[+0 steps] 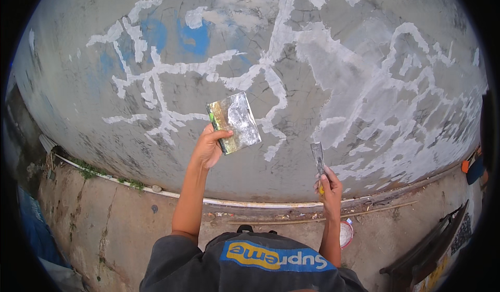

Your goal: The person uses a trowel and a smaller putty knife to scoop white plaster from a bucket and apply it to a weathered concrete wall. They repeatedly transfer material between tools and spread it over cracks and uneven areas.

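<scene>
My left hand (pixel 209 147) grips a flat rectangular board (pixel 245 135) by its left edge, thumb across its face. White filler paste (pixel 240 112) covers much of the board's right side, and its left side is stained yellow-brown. To the right, my right hand (pixel 332 188) is closed around the yellow handle of a putty knife (pixel 317 156). The blade points up and is smeared grey. Both tools are held in front of a grey cracked wall (pixel 208 175), where white filler runs in branching strips. Whether the blade touches the wall I cannot tell.
A white pipe (pixel 260 205) runs along the wall's foot. Beyond my right arm stands a bucket of white paste (pixel 345 234), near a long thin stick (pixel 312 220) on the ground. A dark sheet-like object (pixel 424 250) lies at lower right, and blue sheeting (pixel 36 224) at far left.
</scene>
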